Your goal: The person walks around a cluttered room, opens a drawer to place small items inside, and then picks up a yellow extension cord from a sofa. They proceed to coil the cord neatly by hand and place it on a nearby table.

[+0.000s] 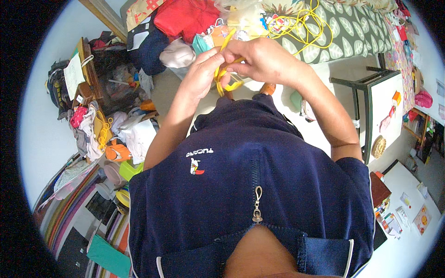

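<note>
In front of my body, at the upper middle of the head view, a yellow cord [219,78] is looped between my two hands. My left hand [202,73] is closed on it, thumb raised, and a short length sticks up past the fingers. Bent over from the right, my right hand [263,59] pinches the cord close to the left fingertips. A loop of the cord hangs just below the fingers. Whether there is a knot in it cannot be made out, as the fingers cover part of it.
Beyond my hands lies a bed with a leaf-patterned cover [359,34], a tangled yellow cable [303,28] and a red cloth [183,18]. A black-framed white table [384,106] stands at the right. Clothes and an orange object [117,152] are heaped at the left.
</note>
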Demonstrator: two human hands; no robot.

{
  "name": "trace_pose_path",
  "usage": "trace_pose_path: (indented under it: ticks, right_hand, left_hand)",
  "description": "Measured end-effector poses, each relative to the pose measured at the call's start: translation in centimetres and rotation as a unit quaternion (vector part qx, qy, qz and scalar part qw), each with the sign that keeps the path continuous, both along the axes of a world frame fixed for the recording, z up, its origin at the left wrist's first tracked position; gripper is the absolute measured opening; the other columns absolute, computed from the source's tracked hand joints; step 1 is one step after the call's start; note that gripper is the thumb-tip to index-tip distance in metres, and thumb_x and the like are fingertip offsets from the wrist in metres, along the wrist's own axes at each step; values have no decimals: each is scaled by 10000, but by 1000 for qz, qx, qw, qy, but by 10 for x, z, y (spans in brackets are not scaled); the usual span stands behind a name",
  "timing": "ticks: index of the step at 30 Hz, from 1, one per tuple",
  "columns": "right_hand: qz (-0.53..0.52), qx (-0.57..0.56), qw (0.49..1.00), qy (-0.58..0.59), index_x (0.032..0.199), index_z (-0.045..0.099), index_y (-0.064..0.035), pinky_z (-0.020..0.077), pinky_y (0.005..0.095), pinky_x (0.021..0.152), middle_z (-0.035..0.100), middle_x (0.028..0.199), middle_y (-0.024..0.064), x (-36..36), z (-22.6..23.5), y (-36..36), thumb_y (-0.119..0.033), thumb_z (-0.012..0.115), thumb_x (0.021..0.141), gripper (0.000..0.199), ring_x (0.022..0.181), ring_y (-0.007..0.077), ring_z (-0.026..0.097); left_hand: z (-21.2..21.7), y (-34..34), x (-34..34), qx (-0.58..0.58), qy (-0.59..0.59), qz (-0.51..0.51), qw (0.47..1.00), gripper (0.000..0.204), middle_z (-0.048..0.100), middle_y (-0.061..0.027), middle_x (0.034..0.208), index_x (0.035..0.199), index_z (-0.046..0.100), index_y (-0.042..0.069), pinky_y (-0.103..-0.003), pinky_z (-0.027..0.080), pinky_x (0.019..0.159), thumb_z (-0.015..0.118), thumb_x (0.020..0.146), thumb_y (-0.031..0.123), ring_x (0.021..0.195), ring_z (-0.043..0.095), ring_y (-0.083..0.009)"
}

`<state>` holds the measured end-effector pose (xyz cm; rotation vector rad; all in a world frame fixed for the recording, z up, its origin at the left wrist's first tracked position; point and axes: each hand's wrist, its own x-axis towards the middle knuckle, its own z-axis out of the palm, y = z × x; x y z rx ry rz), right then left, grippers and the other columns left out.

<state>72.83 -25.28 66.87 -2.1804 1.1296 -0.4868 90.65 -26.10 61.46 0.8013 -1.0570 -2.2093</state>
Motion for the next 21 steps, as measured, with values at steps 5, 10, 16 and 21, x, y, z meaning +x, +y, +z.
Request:
trace_pose_path:
  ticks: [5,10,16,21]
  right_hand:
    - [9,32,999,23,870,480,-81,442,332,569,591,707,101,-26,-3,-16,-146,667,693,266,638,253,587]
    - [-115,-35,987,107,885,522,-56,453,341,607,594,733,132,-105,-58,-48,-154,636,734,213,698,285,592]
    - [-378,-45,894,236,934,570,-114,456,430,660,618,833,143,-289,-157,-24,-255,558,796,198,799,343,583]
    - [-374,76,891,246,905,581,-91,447,400,642,613,778,146,-373,-215,15,-375,539,802,305,733,341,579]
  left_hand:
    - [21,-4,-6,-15,-85,-73,994,275,427,17,549,953,526,5,-177,222,393,391,925,244,436,301,-26]
    - [47,-3,32,-67,-142,-135,978,283,386,49,535,786,542,4,-173,231,409,404,915,214,441,301,-12]
    - [81,-14,124,-97,-78,129,984,288,362,41,516,736,460,75,-217,218,390,430,894,314,408,299,-64]
    - [154,-7,193,-180,57,219,957,273,369,65,509,763,414,94,-193,234,436,334,942,283,382,276,-31]
